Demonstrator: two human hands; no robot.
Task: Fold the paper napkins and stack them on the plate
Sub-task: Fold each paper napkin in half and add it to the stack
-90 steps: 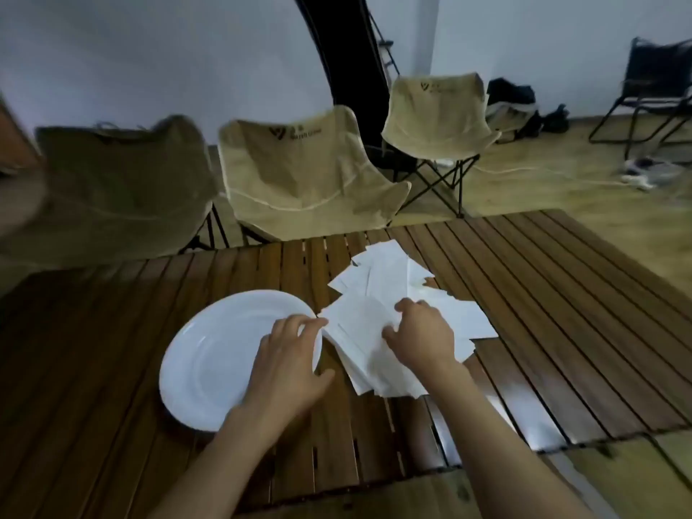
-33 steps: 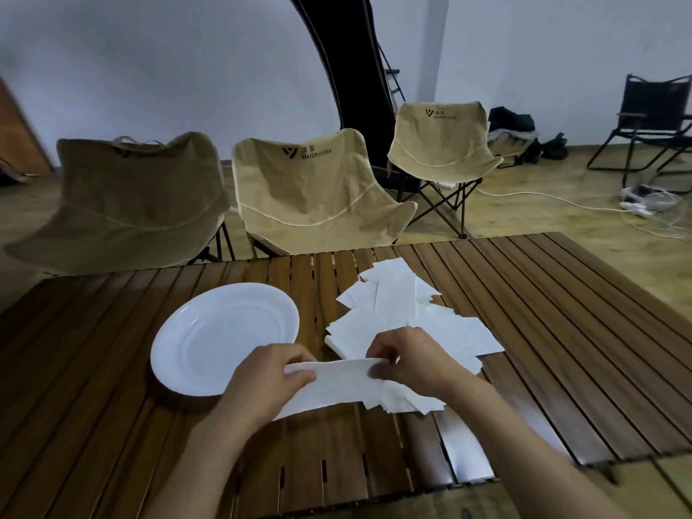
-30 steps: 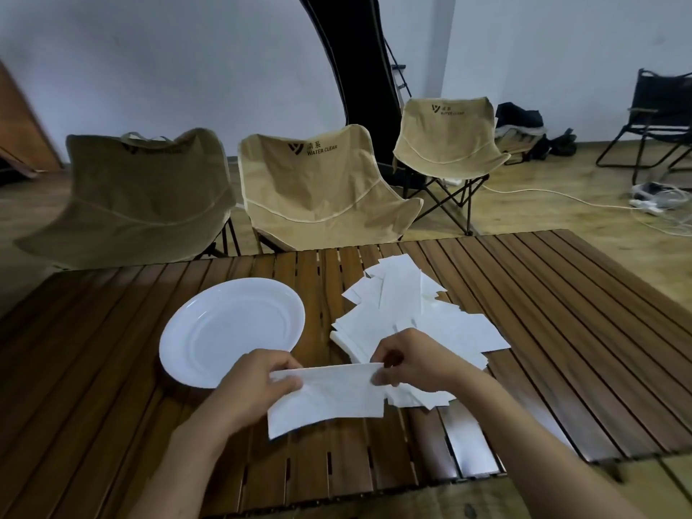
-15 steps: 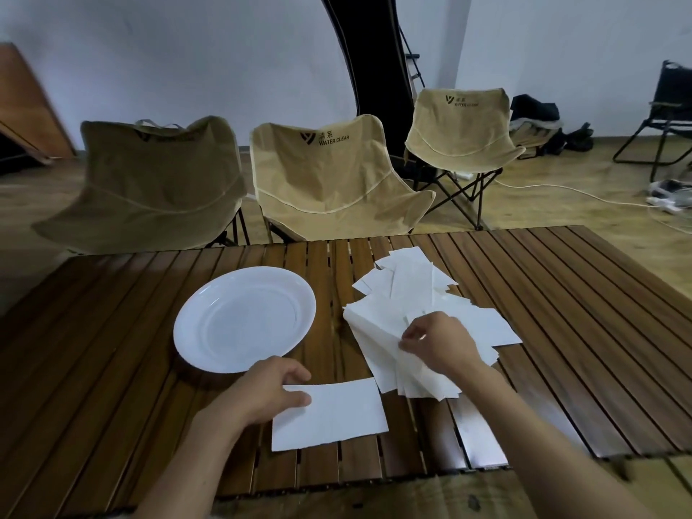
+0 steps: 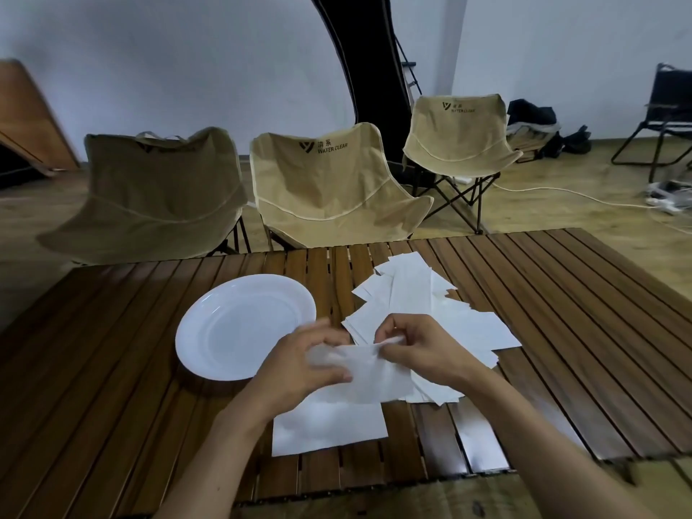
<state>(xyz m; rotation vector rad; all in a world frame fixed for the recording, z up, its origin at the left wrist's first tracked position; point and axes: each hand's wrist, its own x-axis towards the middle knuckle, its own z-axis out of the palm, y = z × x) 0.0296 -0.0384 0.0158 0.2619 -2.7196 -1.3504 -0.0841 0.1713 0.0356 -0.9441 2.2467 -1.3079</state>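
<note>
On the slatted table (image 5: 561, 331), bare white plate (image 5: 209, 331), left hand (image 5: 299, 365) and right hand (image 5: 419, 350) pinching one napkin (image 5: 370, 376)

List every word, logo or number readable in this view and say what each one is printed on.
"WATER CLEAR", with a dark V-shaped logo and two Chinese characters above it that I cannot read surely: on the back of the middle beige fabric folding chair.
The same logo and two lines of print on the right beige fabric folding chair: too small to read surely.
A faint mark on the left darker tan fabric chair: blurred, unreadable.
No print shows on the white round plate or the white paper napkins.
</note>
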